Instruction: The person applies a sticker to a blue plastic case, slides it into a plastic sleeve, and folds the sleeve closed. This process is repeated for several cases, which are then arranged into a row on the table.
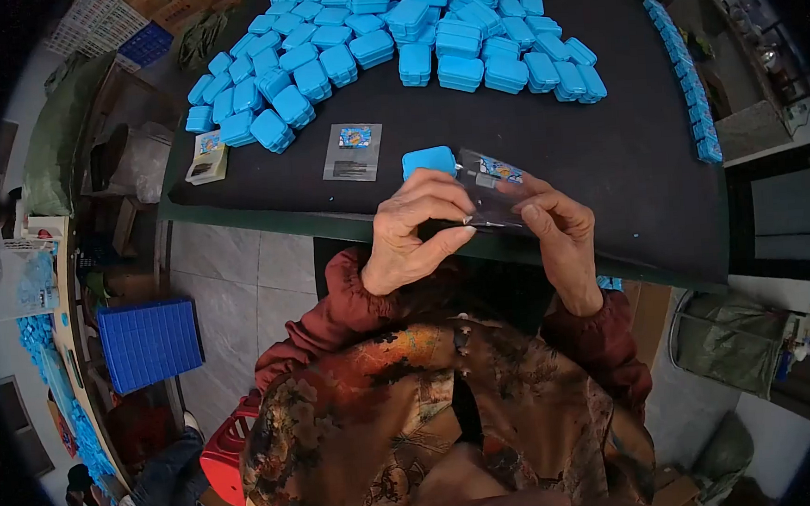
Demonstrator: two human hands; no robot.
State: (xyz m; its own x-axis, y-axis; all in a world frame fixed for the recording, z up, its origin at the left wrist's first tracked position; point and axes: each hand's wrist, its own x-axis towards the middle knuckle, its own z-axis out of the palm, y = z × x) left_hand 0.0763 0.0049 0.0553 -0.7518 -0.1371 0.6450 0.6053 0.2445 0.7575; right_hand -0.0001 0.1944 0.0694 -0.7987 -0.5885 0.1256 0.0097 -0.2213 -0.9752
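A clear plastic bag with a colourful printed label [500,170] is stretched between my hands above the table's near edge. My left hand [417,224] pinches the bag at its near left edge, thumb and fingers together. On the other side my right hand [559,230] grips the bag between thumb and fingers. Just beyond my left fingers lies a small blue plastic box [427,161], partly hidden by that hand. A flat clear bag with a printed card [354,139] lies to its left. Farther left is a stack of printed cards [206,159].
Piled blue boxes [374,46] cover the far part of the black table [595,176]. A row of packed boxes [686,78] lines the right edge. On the floor at left stands a blue crate [151,345], near a red plastic chair [227,449]. Another person [163,472] is at lower left.
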